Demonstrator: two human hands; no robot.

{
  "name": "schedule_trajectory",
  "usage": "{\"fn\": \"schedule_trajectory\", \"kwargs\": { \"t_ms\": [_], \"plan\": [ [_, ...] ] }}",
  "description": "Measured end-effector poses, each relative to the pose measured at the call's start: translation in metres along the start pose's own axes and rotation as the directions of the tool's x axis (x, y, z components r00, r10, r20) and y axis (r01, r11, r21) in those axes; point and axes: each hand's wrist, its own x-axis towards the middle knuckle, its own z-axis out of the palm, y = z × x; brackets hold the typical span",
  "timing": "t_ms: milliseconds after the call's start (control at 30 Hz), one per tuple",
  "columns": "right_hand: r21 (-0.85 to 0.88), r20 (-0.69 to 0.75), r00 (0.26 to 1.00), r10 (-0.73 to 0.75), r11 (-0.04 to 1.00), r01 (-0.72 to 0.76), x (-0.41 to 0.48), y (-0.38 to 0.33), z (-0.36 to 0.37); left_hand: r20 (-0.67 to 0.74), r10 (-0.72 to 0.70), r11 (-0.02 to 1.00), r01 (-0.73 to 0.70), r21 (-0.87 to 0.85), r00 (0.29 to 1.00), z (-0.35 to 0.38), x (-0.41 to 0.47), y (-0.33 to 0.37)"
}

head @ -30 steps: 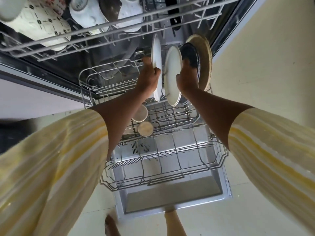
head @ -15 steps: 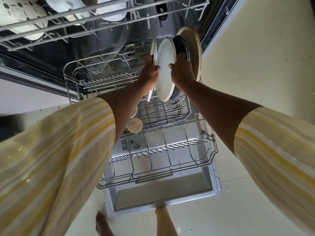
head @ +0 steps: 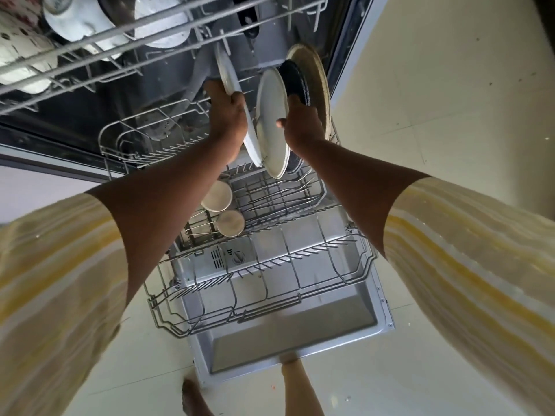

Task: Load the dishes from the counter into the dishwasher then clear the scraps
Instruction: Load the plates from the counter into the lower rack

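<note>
A pale cream, glossy tiled floor [head: 450, 175] is being shown across the right and lower parts of the view, and it is being lit by soft, even light. It is being crossed by thin grey grout lines [head: 420, 145]. A few tiny dark specks [head: 533, 74] and one small orange crumb [head: 272, 387] are being seen lying on it. At the left edge a flat, pale grey-white panel [head: 36, 187] is being shown, and a dark brown corner [head: 545, 13] is being cut off at top right.
</note>
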Motion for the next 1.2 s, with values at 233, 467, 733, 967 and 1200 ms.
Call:
{"fn": "schedule_trajectory", "kwargs": {
  "t_ms": [233, 467, 733, 967, 1200],
  "plan": [
    [0.016, 0.028, 1.0, 0.002, 1.0, -0.002, -0.001, 0.004, -0.003, 0.046, 0.048, 0.999, -0.048, 0.007, 0.998, 0.023, -0.005, -0.014],
    [0.034, -0.007, 1.0, -0.018, 0.999, 0.019, -0.01, 0.018, 0.006, 0.125, -0.065, 0.998, 0.065, 0.004, 0.99, 0.046, 0.001, -0.04],
    [0.073, -0.042, 0.998, 0.051, 0.996, -0.048, -0.053, 0.037, 0.025, 0.344, 0.032, 0.984, 0.031, -0.176, 0.938, 0.039, 0.003, -0.041],
    [0.142, 0.004, 0.974, 0.227, 0.964, -0.225, -0.106, 0.05, 0.055, 0.087, -0.099, 0.99, 0.107, -0.093, 0.991, 0.001, -0.061, -0.098],
    [0.2, 0.103, 0.936, 0.335, 0.915, -0.35, -0.158, 0.047, 0.079, -0.066, -0.367, 0.924, 0.356, -0.139, 0.928, -0.027, -0.132, -0.145]
  ]
}}
